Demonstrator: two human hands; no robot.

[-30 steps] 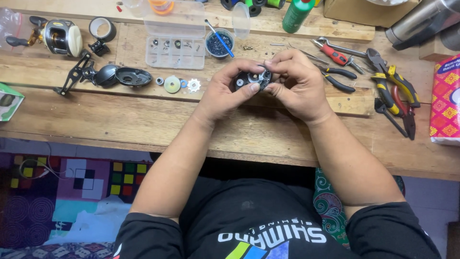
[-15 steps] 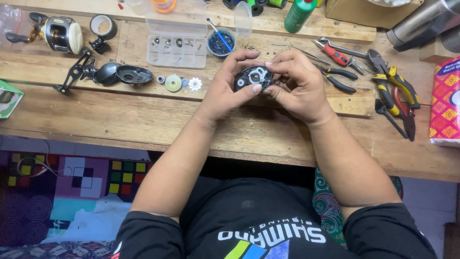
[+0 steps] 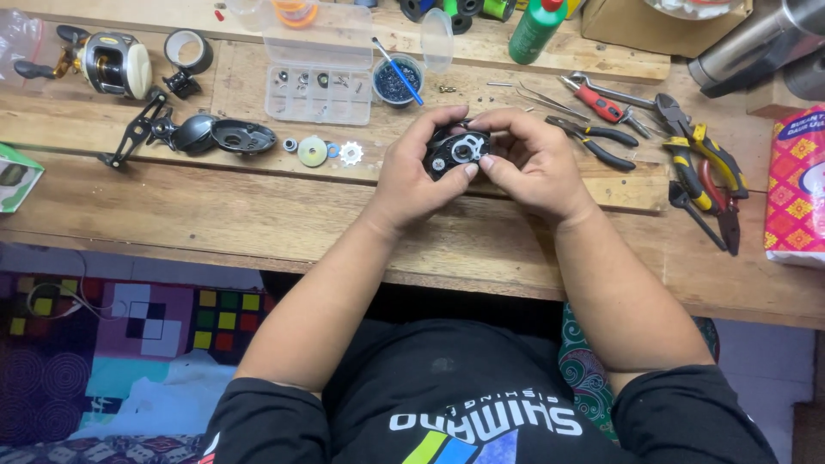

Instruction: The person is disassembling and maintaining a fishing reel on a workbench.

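Observation:
Both of my hands hold a small black fishing-reel body [image 3: 454, 151] with a silver round part showing on its open side, just above the wooden workbench [image 3: 258, 215]. My left hand [image 3: 414, 172] cups the reel from the left, thumb against its lower edge. My right hand [image 3: 531, 160] grips it from the right, with fingertips on the silver part. To the left on the bench lie a black side cover [image 3: 244, 136], a black crank handle [image 3: 137, 131], a yellow-green washer [image 3: 313, 152] and a white toothed gear [image 3: 351, 154].
A clear parts box [image 3: 318, 82] and a small cup with a blue brush [image 3: 397, 79] stand behind the hands. Pliers and cutters [image 3: 687, 163] lie at the right, near a patterned packet [image 3: 795, 185]. Another whole reel [image 3: 107, 62] sits far left, a green bottle [image 3: 534, 30] at the back.
The reel body has turned in my hands so its open side with the silver part faces up more plainly. My right fingertips have shifted onto that part.

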